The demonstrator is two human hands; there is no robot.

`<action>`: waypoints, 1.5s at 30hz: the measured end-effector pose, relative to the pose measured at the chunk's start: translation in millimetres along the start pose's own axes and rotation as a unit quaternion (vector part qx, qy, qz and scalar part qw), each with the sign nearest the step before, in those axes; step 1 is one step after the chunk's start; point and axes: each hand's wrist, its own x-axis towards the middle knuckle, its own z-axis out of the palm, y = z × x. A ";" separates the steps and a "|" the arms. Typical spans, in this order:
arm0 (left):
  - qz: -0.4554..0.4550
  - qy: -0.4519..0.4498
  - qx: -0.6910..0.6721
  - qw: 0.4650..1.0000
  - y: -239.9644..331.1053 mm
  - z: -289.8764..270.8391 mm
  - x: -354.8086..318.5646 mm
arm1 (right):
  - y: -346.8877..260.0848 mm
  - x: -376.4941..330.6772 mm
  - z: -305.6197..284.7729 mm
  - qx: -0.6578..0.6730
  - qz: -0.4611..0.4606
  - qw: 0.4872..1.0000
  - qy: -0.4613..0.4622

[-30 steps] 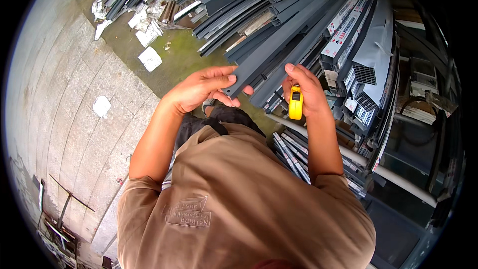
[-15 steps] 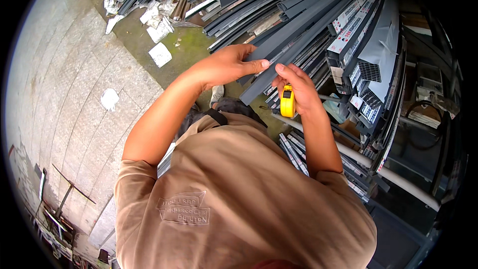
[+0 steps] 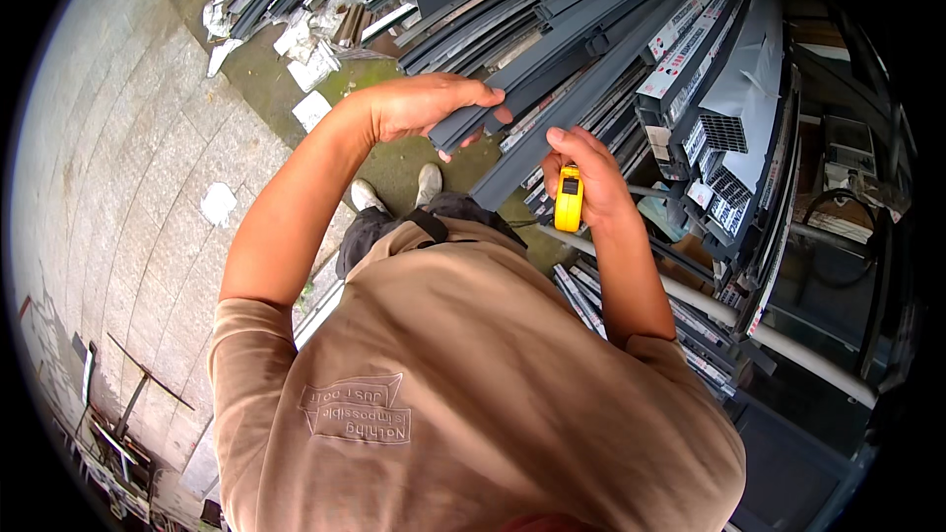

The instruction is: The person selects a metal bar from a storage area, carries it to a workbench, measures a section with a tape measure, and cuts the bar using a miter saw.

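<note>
My left hand (image 3: 430, 106) is closed round the near end of a dark grey metal profile (image 3: 537, 64), thumb on top and fingertips underneath. A yellow tape measure (image 3: 569, 199) sits in my right hand (image 3: 593, 175), its body against the palm. The thumb and forefinger of that hand also rest at the edge of a second grey profile (image 3: 532, 150), which slants down toward my waist. A gap separates the two profiles. Whether the right fingers grip the second profile cannot be seen fully. No drawn-out tape blade is visible.
Many long profiles are stacked ahead, with wrapped box sections (image 3: 680, 69) to the right. A pale rack bar (image 3: 818, 374) crosses at the lower right. Scrap and torn plastic (image 3: 315, 59) lie at the far left, beside grey paving (image 3: 128, 167). My shoes (image 3: 368, 195) stand below.
My left hand has moved slightly left and back with one profile, which has come apart from the profile at my right hand. The right hand stays nearly in place with the tape measure.
</note>
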 end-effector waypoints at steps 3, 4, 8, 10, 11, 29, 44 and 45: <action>-0.017 -0.023 -0.013 1.000 4.1 13.1 -8.5 | 1.1 5.4 0.8 0.012 -0.023 1.000 -0.018; -0.020 -0.020 0.007 1.000 5.4 17.1 -9.9 | 0.1 5.4 4.3 0.008 -0.028 0.999 -0.013; -0.015 0.018 0.145 0.989 -9.0 18.3 -4.5 | -4.1 8.6 12.7 -0.029 -0.040 0.999 0.006; -0.037 0.019 0.168 0.985 -8.3 18.7 -7.6 | -1.8 13.9 13.6 -0.058 -0.044 0.997 0.026; -0.028 0.022 0.164 0.986 -9.9 20.3 -9.5 | -2.2 14.0 15.2 -0.054 -0.039 0.997 0.028; -0.019 -0.005 0.199 0.980 15.7 36.5 -27.4 | 9.7 36.3 31.4 -0.104 -0.070 0.990 0.063; 0.035 -0.012 0.134 0.990 29.1 39.5 -41.7 | -5.1 33.6 44.4 -0.062 -0.067 0.994 0.051; 0.040 -0.020 0.128 0.991 34.3 41.5 -46.3 | -6.7 30.6 45.3 -0.057 -0.064 0.995 0.058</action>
